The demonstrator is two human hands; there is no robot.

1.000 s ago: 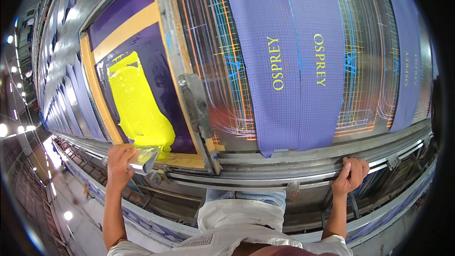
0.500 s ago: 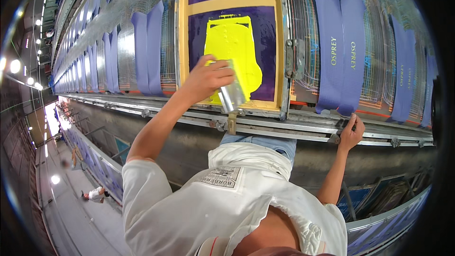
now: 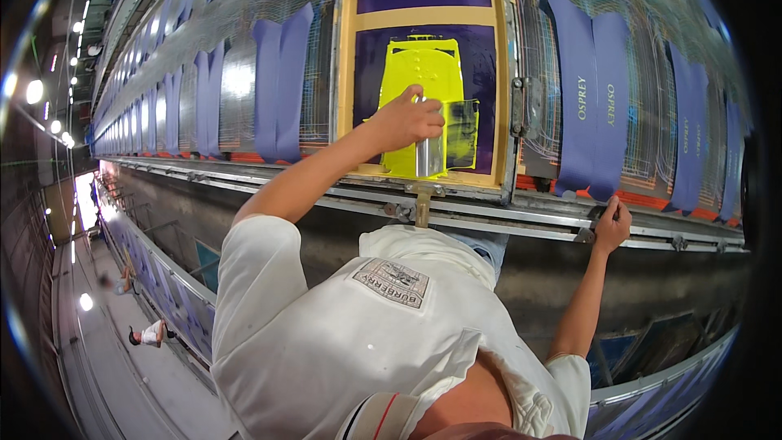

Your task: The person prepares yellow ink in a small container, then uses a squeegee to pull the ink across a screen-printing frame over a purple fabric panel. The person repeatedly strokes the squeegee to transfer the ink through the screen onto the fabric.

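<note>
My left hand (image 3: pixel 414 122) is closed round the top of a squeegee (image 3: pixel 428 155) with a shiny metal body. The squeegee stands over bright yellow ink (image 3: pixel 399 90) on the dark purple mesh of a screen-printing frame (image 3: pixel 347 57). To its right, a dark patch with thin yellow streaks (image 3: pixel 463 134) shows in the mesh. My right hand (image 3: pixel 612 228) has its fingers curled together at the table's edge rail, just below the lower end of a purple fabric piece (image 3: pixel 593 98). Whatever those fingers hold, if anything, is hidden.
More purple fabric pieces (image 3: pixel 281 85) lie in pairs along the long printing table. A metal rail (image 3: pixel 334 195) with clamps runs along its near edge. Another table (image 3: pixel 163 277) with purple pieces stands behind me at left, and a person (image 3: pixel 151 332) is in the aisle.
The squeegee has turned more upright in my left hand and shifted right, and the dark streaked patch now shows beside it. My view has shifted slightly; my right hand stays by the rail.
</note>
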